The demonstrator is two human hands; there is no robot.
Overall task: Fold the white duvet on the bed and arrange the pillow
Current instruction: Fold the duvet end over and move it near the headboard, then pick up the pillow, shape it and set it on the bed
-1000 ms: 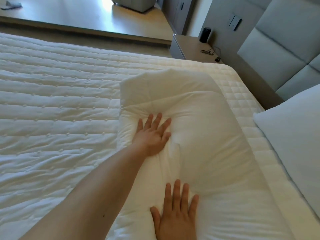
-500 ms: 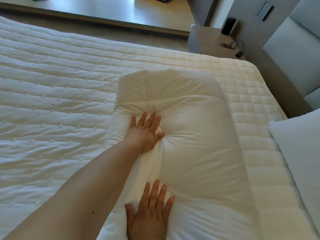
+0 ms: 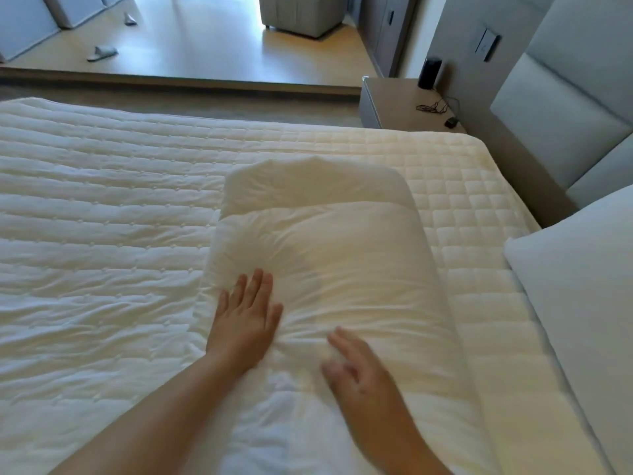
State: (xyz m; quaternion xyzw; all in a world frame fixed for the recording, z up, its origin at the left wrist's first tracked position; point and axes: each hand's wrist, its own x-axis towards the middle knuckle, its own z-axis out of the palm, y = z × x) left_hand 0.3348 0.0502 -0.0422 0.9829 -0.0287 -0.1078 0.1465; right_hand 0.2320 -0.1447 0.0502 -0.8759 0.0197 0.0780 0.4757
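The white duvet [image 3: 342, 241] lies folded into a long thick bundle on the quilted mattress [image 3: 102, 234], running from the near edge toward the far side. My left hand [image 3: 245, 318] rests flat on its left part, fingers spread, pressing a dent into the fabric. Blurred by motion, my right hand [image 3: 359, 366] hovers over or brushes the bundle's near middle with fingers apart. A white pillow [image 3: 582, 286] lies at the right by the headboard, apart from the duvet.
A grey padded headboard [image 3: 565, 114] stands at the right. A bedside table [image 3: 404, 104] beyond the bed carries a black speaker [image 3: 429, 73] and a cable. Past a low step, the wooden floor holds slippers [image 3: 102, 53] and a grey ottoman [image 3: 301, 12].
My left hand has slid nearer along the duvet. My right hand has moved right and lifted, now blurred. The view has tilted up, showing more floor.
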